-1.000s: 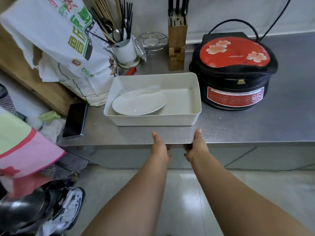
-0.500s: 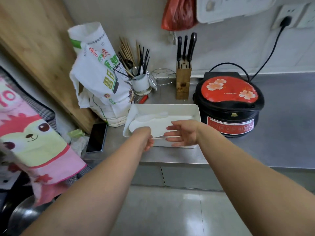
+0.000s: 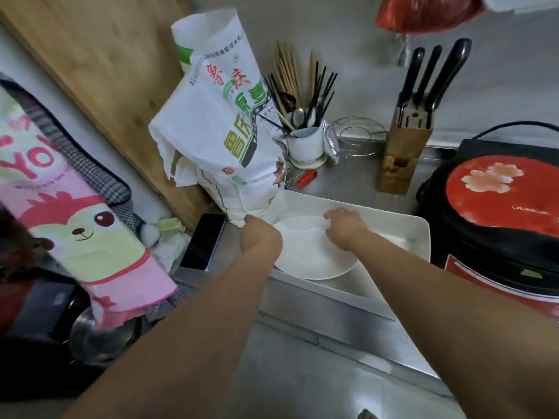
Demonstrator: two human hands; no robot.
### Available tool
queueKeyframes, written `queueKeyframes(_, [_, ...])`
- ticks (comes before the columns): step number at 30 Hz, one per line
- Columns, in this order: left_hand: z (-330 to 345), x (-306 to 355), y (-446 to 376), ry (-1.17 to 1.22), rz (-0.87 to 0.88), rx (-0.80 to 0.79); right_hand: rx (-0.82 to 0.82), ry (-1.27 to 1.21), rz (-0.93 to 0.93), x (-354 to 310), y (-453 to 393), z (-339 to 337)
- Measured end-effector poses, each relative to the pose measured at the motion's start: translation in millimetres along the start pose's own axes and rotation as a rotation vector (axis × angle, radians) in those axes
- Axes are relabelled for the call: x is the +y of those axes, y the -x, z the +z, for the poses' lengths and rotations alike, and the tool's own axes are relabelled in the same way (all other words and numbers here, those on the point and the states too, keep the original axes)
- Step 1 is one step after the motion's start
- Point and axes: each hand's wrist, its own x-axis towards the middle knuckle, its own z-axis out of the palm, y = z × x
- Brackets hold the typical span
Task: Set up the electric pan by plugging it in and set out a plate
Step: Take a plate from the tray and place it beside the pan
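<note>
A white plate [image 3: 311,258] lies in the left part of a white rectangular tray [image 3: 393,220] on the steel counter, its near edge covering the tray's front rim. My left hand [image 3: 261,237] grips the plate's left edge, fingers hidden beneath. My right hand [image 3: 344,228] holds its far rim from above. The electric pan [image 3: 499,207], black with a red flowered lid, stands shut just right of the tray. A loop of its black cord [image 3: 514,125] shows behind it; the socket is out of view.
A tall white flour bag [image 3: 220,140] stands against the tray's left corner, with a dark phone [image 3: 202,240] beside it at the counter [image 3: 348,309] edge. Behind are a utensil cup [image 3: 305,143], wire rack [image 3: 357,134] and knife block [image 3: 402,158]. A wooden board [image 3: 106,71] leans far left.
My hands left the counter's front edge, reached into the tray and closed on the plate. The view moved up, then closer and to the left.
</note>
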Motion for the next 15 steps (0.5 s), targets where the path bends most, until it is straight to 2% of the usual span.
queueKeyframes(3, [10,2,-1,-0.029,-0.044,0.117,0.090,0.185,0.064,1,-16,10])
queueKeyframes(6, [20,4,-4,-0.034,-0.052,0.128,0.129,0.294,0.096,1,-22,18])
queueKeyframes(10, [25,0,-11,0.072,-0.111,0.027,0.092,0.329,0.109,-1,-24,24])
queueKeyframes(15, [28,-2,-5,0.218,-0.183,-0.091,0.012,0.211,0.132,5,-16,17])
